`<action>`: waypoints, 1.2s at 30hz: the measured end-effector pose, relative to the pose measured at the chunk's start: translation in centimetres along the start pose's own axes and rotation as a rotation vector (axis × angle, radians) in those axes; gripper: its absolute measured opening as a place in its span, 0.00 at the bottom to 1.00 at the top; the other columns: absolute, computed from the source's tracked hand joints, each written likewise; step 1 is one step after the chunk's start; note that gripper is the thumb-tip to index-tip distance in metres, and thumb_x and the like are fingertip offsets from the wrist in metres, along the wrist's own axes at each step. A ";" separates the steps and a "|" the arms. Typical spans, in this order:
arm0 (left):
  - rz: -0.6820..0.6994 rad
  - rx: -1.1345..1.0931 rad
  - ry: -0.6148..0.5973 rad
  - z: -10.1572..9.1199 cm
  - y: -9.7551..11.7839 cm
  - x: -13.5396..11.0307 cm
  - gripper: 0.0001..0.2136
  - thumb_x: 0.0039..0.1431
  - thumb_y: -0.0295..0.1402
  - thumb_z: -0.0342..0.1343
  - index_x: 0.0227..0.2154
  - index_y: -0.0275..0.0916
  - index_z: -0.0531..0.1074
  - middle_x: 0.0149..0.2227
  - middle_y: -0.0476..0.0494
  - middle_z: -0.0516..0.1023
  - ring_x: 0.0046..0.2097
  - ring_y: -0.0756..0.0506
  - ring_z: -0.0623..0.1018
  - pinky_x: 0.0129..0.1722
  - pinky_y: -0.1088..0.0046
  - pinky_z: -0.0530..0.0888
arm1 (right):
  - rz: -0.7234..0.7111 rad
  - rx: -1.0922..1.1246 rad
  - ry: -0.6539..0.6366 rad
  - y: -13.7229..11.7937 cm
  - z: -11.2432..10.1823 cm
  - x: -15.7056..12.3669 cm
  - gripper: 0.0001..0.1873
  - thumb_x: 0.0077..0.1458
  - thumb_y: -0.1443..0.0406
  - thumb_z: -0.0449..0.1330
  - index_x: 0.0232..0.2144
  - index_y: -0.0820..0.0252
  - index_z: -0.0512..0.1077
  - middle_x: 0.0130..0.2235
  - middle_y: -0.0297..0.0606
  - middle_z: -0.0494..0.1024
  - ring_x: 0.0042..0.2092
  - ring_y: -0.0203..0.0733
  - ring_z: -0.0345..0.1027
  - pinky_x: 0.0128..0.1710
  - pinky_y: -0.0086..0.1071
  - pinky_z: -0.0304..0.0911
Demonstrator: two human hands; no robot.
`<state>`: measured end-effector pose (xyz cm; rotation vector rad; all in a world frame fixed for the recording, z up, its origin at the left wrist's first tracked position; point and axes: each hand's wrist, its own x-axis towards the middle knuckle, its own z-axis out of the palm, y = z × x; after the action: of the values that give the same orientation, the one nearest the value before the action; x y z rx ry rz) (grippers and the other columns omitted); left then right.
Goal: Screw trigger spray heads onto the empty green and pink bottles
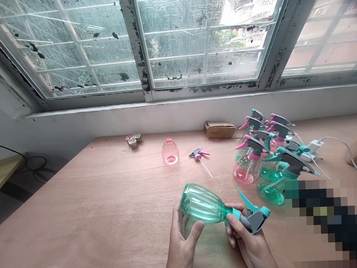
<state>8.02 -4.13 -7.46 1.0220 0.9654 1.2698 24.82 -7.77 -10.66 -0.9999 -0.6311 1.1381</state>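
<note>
I hold a green spray bottle [203, 205] on its side just above the wooden table [96, 215]. My left hand [182, 241] is wrapped round its ribbed body from below. My right hand [246, 241] grips the neck and the grey and teal trigger head [254, 217], which points right. Farther back stand an open pink bottle [170, 151] without a head and, beside it, a loose pink and grey trigger head [198, 154] with its tube lying on the table.
Several assembled green and pink spray bottles [267, 158] are grouped at the right. Behind them lie a white power strip with cables [312, 149] and a small cardboard box [220, 129]. Small blocks [133, 140] sit at the back by the window sill.
</note>
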 end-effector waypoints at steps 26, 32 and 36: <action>-0.025 -0.075 -0.030 0.3 1.3 -0.5 0.28 0.60 0.38 0.69 0.63 0.46 0.73 0.64 0.39 0.77 0.66 0.35 0.75 0.65 0.61 0.72 | -0.029 -0.017 -0.008 0.2 -0.3 -0.1 0.18 0.64 0.55 0.71 0.48 0.55 0.72 0.23 0.25 0.72 0.22 0.32 0.63 0.24 0.25 0.60; -0.022 -0.026 -0.012 0.5 1.7 -0.6 0.25 0.60 0.42 0.68 0.58 0.42 0.74 0.59 0.36 0.81 0.63 0.33 0.77 0.62 0.59 0.73 | -0.026 -0.073 -0.027 0.4 -0.4 -0.2 0.20 0.61 0.53 0.72 0.47 0.56 0.73 0.23 0.28 0.74 0.22 0.35 0.65 0.23 0.27 0.59; -0.057 -0.070 0.021 0.7 1.7 -0.4 0.27 0.56 0.41 0.72 0.57 0.41 0.74 0.57 0.34 0.82 0.60 0.32 0.80 0.59 0.59 0.76 | -0.073 -0.074 -0.018 0.5 -0.6 -0.4 0.19 0.60 0.54 0.73 0.47 0.56 0.75 0.20 0.27 0.72 0.21 0.35 0.64 0.24 0.28 0.58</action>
<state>8.17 -4.51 -5.60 0.9224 0.9532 1.2611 24.98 -8.31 -11.41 -1.0226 -0.7228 1.0672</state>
